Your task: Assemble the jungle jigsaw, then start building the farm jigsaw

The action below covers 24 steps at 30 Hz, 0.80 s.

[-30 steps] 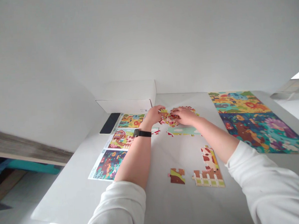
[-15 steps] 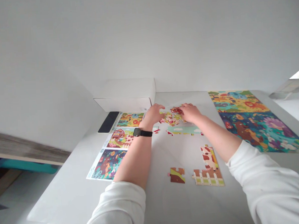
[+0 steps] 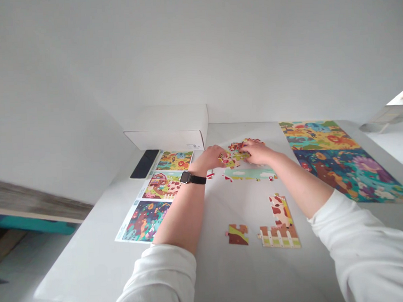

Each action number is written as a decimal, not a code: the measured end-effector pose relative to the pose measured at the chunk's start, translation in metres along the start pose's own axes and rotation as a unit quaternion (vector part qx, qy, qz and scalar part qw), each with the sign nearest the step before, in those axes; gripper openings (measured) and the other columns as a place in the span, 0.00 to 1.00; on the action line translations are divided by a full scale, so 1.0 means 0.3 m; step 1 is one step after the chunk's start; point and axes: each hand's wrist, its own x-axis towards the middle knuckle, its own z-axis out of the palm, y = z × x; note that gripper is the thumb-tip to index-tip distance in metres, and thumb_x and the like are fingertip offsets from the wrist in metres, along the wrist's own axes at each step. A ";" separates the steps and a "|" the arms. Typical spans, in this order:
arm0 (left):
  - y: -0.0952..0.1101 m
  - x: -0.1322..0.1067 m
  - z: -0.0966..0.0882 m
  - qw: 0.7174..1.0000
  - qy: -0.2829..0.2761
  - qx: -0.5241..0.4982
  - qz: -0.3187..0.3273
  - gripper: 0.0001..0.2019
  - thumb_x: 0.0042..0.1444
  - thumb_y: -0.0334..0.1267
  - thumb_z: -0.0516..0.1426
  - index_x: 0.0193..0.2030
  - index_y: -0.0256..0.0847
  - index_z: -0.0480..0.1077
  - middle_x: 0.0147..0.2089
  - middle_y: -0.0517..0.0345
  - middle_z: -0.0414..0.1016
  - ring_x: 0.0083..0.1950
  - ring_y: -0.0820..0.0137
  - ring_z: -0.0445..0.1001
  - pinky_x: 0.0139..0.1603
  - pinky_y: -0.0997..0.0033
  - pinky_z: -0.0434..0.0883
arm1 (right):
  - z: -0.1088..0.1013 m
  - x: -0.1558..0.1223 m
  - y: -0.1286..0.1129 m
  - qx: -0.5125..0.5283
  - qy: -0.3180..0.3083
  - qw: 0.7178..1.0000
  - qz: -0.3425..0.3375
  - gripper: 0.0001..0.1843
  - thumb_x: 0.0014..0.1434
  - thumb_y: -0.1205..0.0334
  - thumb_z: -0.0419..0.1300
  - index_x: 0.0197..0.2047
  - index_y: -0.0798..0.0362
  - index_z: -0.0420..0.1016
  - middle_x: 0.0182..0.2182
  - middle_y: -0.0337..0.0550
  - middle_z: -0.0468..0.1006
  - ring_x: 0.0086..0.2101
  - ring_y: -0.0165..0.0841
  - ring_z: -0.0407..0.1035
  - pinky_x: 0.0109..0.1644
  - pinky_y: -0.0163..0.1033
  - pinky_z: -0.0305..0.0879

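Both my arms reach to the far middle of the white table (image 3: 92,260). My left hand (image 3: 210,157), with a black watch (image 3: 192,179) on its wrist, has its fingers curled on loose puzzle pieces (image 3: 235,154) in a small heap. My right hand (image 3: 258,151) pinches pieces on the heap's right side. Just below the heap lies a joined strip of sky-coloured pieces (image 3: 250,174). Nearer to me lie a joined fence-and-cow section (image 3: 281,223) and a single brown-green piece (image 3: 238,234).
A picture sheet with three scenes (image 3: 156,194) lies left of my left arm, beside a black phone (image 3: 144,164). A white box (image 3: 168,127) stands against the wall. Two finished puzzles (image 3: 337,162) cover the table's right side.
Both hands have shifted a little among the heap of pieces; my right hand moved slightly right and back. The view drifted a bit. The other pieces stayed put.
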 end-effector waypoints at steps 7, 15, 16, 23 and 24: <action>-0.012 -0.017 -0.013 0.998 0.008 0.008 -0.056 0.24 0.60 0.39 0.67 0.64 0.47 0.78 0.65 0.50 0.78 0.68 0.57 0.76 0.71 0.62 0.70 | 0.010 0.007 0.017 -0.002 0.023 1.000 0.008 0.24 0.63 0.67 0.66 0.61 0.44 0.84 0.65 0.49 0.76 0.66 0.49 0.66 0.73 0.54 0.59; -0.024 -0.019 -0.017 0.995 0.029 0.021 -0.096 0.22 0.62 0.30 0.60 0.62 0.47 0.80 0.64 0.50 0.80 0.65 0.58 0.78 0.69 0.64 0.73 | 0.020 0.003 -0.038 0.057 0.033 0.997 -0.048 0.24 0.66 0.55 0.69 0.64 0.44 0.83 0.70 0.51 0.72 0.68 0.49 0.67 0.74 0.52 0.62; -0.025 -0.018 -0.014 0.994 0.034 0.022 -0.100 0.22 0.62 0.29 0.60 0.62 0.48 0.80 0.63 0.50 0.80 0.65 0.59 0.78 0.68 0.63 0.73 | 0.023 0.003 -0.052 0.056 0.031 0.996 -0.056 0.25 0.65 0.52 0.70 0.64 0.43 0.83 0.70 0.51 0.72 0.69 0.50 0.66 0.74 0.53 0.61; -0.018 -0.012 0.002 0.987 0.064 0.040 -0.142 0.17 0.65 0.31 0.59 0.57 0.46 0.82 0.59 0.47 0.81 0.61 0.58 0.80 0.64 0.62 0.75 | 0.049 0.026 -0.123 0.028 0.037 0.997 -0.054 0.30 0.63 0.43 0.71 0.66 0.43 0.82 0.71 0.54 0.70 0.71 0.54 0.62 0.77 0.55 0.55; -0.017 -0.011 0.002 0.986 0.070 0.039 -0.143 0.17 0.66 0.33 0.58 0.58 0.45 0.82 0.58 0.47 0.81 0.60 0.58 0.80 0.63 0.62 0.75 | 0.048 0.029 -0.128 0.024 0.040 0.998 -0.047 0.30 0.65 0.43 0.70 0.67 0.43 0.82 0.71 0.54 0.70 0.71 0.53 0.62 0.77 0.55 0.55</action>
